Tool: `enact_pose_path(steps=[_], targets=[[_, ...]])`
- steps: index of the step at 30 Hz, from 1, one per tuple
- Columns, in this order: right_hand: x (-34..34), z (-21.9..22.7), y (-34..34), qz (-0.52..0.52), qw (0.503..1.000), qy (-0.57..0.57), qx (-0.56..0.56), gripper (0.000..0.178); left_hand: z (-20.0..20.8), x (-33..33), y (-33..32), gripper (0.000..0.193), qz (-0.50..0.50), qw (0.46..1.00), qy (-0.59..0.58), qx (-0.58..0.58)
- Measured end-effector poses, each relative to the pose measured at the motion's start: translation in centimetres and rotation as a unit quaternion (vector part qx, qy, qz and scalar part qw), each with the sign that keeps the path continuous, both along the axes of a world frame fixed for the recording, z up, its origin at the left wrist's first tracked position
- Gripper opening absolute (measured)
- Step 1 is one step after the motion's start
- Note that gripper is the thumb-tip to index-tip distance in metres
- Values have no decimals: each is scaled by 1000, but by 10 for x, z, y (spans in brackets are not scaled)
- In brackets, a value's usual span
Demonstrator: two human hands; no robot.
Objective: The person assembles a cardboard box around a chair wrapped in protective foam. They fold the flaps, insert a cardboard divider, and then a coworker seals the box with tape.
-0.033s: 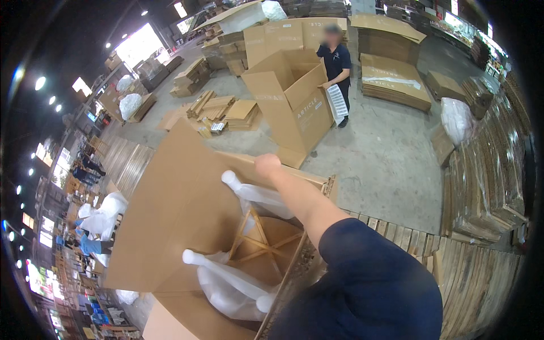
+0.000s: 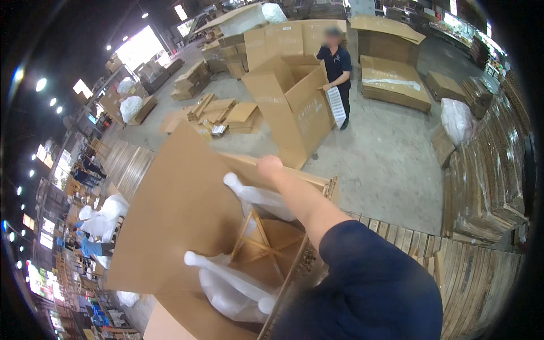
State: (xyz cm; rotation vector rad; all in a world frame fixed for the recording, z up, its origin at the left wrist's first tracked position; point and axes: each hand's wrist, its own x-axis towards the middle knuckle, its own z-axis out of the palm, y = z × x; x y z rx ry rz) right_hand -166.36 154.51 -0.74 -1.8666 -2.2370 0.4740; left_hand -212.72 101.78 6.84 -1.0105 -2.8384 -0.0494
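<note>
1. The right hand (image 2: pixel 271 165) reaches across an open carton (image 2: pixel 238 160), resting at the upper edge of its far wall.
2. Its grip looks rounded and drawn in, but the fingertips are hidden, so I cannot tell how firmly it holds the cardboard.
3. The left hand is out of view; I cannot tell the state of its grip.
4. The open carton stands directly in front of the person, with a large flap (image 2: pixel 170 215) spread out to the left.
5. Inside it, two white-wrapped pieces (image 2: pixel 226 277) lie slantwise, one near the far wall and one nearer the person, each ending in a rounded knob.
6. Between them, crossed wooden bars (image 2: pixel 265 245) stand over a smooth brown surface.
7. The bare forearm passes over the carton's right part, below a dark blue short sleeve (image 2: pixel 374 277).
8. Beyond, on the concrete floor (image 2: pixel 385 164), a co-worker (image 2: pixel 338 68) stands beside a tall carton (image 2: pixel 309 113), one hand at its edge and the other raised near the head.
9. A white panel (image 2: pixel 336 107) with rows of markings leans upright between them.
10. Wooden slats (image 2: pixel 476 289) fill the lower right; wrapped cardboard bundles (image 2: pixel 487 175) stand above these.
</note>
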Motion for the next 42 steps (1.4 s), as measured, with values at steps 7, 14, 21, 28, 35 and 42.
enact_pose_path(steps=[7,14,21,28,35,42], targets=[[-1,6,9,10,998,-54,27,32,-34,-11,-49,56,35,978,-155,-134],[-3,1,11,36,990,-134,20,27,19,-50,79,51,-120,909,-84,389],[61,26,17,26,977,-162,135,37,164,-44,250,71,-226,876,196,379],[15,-3,-7,38,993,-98,60,23,134,1,226,68,-99,975,47,195],[54,-15,5,8,990,-70,126,26,17,133,131,47,-217,955,-13,203],[55,1,-3,42,992,-57,103,32,-51,157,76,91,-327,942,25,65]])
